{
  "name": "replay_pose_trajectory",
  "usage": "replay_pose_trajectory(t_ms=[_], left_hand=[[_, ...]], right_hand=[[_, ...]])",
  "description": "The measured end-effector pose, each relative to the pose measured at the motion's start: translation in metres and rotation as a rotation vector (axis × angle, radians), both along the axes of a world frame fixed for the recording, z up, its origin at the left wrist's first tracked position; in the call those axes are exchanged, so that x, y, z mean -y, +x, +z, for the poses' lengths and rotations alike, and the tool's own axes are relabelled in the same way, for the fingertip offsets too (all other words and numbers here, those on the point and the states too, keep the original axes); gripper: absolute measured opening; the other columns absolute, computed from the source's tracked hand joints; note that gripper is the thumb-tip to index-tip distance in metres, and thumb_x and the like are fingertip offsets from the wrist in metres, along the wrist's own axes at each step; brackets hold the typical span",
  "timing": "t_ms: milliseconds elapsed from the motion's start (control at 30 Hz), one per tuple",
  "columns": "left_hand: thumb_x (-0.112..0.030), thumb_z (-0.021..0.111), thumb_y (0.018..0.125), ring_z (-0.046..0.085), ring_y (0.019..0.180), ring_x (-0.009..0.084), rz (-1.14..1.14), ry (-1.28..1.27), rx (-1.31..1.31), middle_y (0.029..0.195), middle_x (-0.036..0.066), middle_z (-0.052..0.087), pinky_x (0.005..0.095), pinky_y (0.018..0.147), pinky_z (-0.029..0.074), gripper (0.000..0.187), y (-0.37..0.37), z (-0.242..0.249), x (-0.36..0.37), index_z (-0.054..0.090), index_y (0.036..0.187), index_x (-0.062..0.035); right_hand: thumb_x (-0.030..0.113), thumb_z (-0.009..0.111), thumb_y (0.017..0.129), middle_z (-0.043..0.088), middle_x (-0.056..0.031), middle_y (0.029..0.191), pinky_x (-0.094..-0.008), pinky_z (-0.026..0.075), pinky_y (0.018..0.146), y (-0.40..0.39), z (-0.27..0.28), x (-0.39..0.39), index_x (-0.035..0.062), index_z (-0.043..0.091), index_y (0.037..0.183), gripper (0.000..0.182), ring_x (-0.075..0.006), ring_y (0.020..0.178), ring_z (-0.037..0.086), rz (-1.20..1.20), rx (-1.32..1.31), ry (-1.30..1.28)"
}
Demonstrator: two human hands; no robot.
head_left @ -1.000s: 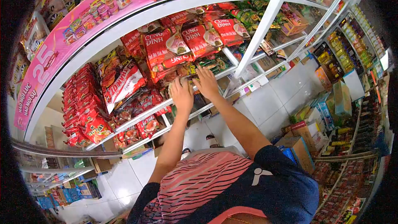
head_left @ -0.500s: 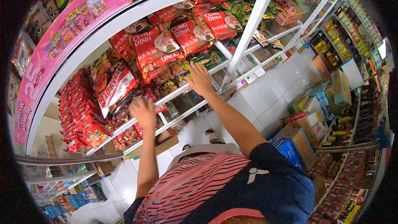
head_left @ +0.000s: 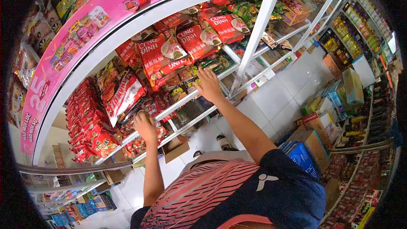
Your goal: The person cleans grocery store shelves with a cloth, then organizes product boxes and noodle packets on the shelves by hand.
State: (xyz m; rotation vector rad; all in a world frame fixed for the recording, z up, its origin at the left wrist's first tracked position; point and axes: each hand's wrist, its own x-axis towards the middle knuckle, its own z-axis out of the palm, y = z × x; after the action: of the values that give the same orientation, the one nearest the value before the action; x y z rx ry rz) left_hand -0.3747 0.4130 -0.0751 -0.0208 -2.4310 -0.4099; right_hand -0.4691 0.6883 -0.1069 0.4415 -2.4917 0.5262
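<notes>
My right hand (head_left: pixel 207 85) lies with its fingers stretched out at the white front rail (head_left: pixel 186 98) of a shelf, beside small yellow-and-dark noodle packets (head_left: pixel 178 93). My left hand (head_left: pixel 145 126) is farther left, over the same rail, fingers slightly apart and bent toward dark red packets. I see nothing held in either hand. Just beyond the left hand leans a large red-and-white noodle bag (head_left: pixel 125 97). Red "Cung Đình" noodle bags (head_left: pixel 161 55) lie piled behind the right hand. A row of red packets (head_left: pixel 91 121) stands at the left end of the shelf.
A pink banner (head_left: pixel 97 21) runs along the curved white frame above the shelf. A white upright post (head_left: pixel 258 29) stands right of my right hand. Cardboard boxes (head_left: pixel 316 144) sit on the tiled floor (head_left: pixel 275 97) at right, near shelves of bottles and packets.
My left hand was blurred by motion and now shows sharply, slightly lower at the rail. The right hand stays at its place on the rail. The whole view has shifted slightly.
</notes>
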Motion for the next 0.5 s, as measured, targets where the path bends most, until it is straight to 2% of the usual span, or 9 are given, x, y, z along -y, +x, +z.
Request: replay_pose_trajectory(t_ms=[33, 133, 167, 233, 300, 367, 433, 500], left_hand=[[-0.01, 0.058, 0.068, 0.045, 0.083, 0.0331, 0.03, 0.013, -0.003, 0.086, 0.016, 0.049, 0.0438, 0.072, 0.036, 0.021, -0.002, -0.002, -0.011, 0.051, 0.088, -0.0046], [-0.018, 0.058, 0.072, 0.046, 0.083, 0.0327, -0.081, -0.04, -0.038, 0.087, 0.015, 0.05, 0.0443, 0.072, 0.036, 0.02, -0.03, -0.016, -0.076, 0.053, 0.085, -0.0034], [-0.019, 0.058, 0.073, 0.047, 0.089, 0.0322, -0.154, -0.015, 0.044, 0.091, 0.015, 0.051, 0.044, 0.076, 0.037, 0.02, -0.033, -0.009, -0.1, 0.054, 0.086, -0.0047], [-0.02, 0.057, 0.074, 0.045, 0.099, 0.0318, -0.198, -0.051, -0.005, 0.096, 0.016, 0.05, 0.0429, 0.086, 0.035, 0.018, -0.041, -0.008, -0.127, 0.055, 0.087, -0.0071], [-0.02, 0.057, 0.074, 0.045, 0.098, 0.032, -0.274, 0.026, 0.064, 0.096, 0.016, 0.05, 0.0429, 0.085, 0.035, 0.021, -0.038, -0.006, -0.112, 0.055, 0.09, -0.0063], [-0.019, 0.056, 0.075, 0.046, 0.097, 0.0323, -0.217, 0.002, 0.095, 0.096, 0.016, 0.051, 0.0427, 0.084, 0.036, 0.022, -0.026, -0.015, -0.067, 0.055, 0.092, -0.0051], [-0.018, 0.056, 0.076, 0.046, 0.094, 0.0333, -0.075, -0.014, 0.024, 0.095, 0.016, 0.051, 0.0429, 0.082, 0.036, 0.021, 0.001, -0.012, -0.011, 0.054, 0.092, -0.0039], [-0.018, 0.055, 0.076, 0.046, 0.091, 0.0344, 0.07, 0.206, 0.097, 0.094, 0.017, 0.051, 0.0439, 0.081, 0.036, 0.022, 0.025, -0.002, 0.028, 0.054, 0.092, -0.0034]], right_hand=[[0.031, 0.053, 0.08, 0.041, -0.0139, 0.127, -0.0406, 0.025, 0.1, -0.001, 0.0, 0.001, 0.0003, 0.046, 0.117, 0.049, -0.03, 0.117, 0.038, -0.002, 0.003, 0.003], [0.033, 0.052, 0.08, 0.041, -0.0133, 0.128, -0.0405, 0.025, 0.099, 0.0, 0.002, 0.002, 0.0003, 0.046, 0.117, 0.049, -0.03, 0.117, 0.038, -0.018, 0.017, 0.017], [0.033, 0.052, 0.081, 0.041, -0.0133, 0.128, -0.0405, 0.025, 0.099, 0.001, 0.003, 0.003, 0.0004, 0.046, 0.117, 0.049, -0.03, 0.117, 0.037, -0.022, 0.011, 0.026], [0.032, 0.051, 0.081, 0.04, -0.0136, 0.128, -0.0404, 0.025, 0.099, 0.001, 0.005, 0.004, 0.0006, 0.046, 0.117, 0.048, -0.0299, 0.118, 0.037, -0.014, 0.004, 0.013], [0.034, 0.051, 0.081, 0.042, -0.0141, 0.127, -0.0421, 0.023, 0.101, 0.001, 0.005, 0.003, 0.0019, 0.048, 0.117, 0.048, -0.0286, 0.12, 0.034, 0.0, 0.03, -0.021], [0.034, 0.05, 0.082, 0.041, -0.0142, 0.127, -0.0419, 0.022, 0.101, -0.002, 0.004, 0.001, 0.0016, 0.048, 0.117, 0.048, -0.0284, 0.121, 0.033, 0.022, 0.036, -0.032], [0.035, 0.049, 0.082, 0.041, -0.0146, 0.128, -0.0419, 0.021, 0.102, -0.001, 0.003, 0.0, 0.0014, 0.047, 0.118, 0.05, -0.0285, 0.121, 0.033, 0.01, 0.053, 0.011], [0.035, 0.048, 0.082, 0.04, -0.0147, 0.128, -0.0419, 0.02, 0.102, -0.001, 0.0, 0.001, 0.0013, 0.046, 0.119, 0.05, -0.0285, 0.122, 0.032, 0.003, 0.056, 0.007]])
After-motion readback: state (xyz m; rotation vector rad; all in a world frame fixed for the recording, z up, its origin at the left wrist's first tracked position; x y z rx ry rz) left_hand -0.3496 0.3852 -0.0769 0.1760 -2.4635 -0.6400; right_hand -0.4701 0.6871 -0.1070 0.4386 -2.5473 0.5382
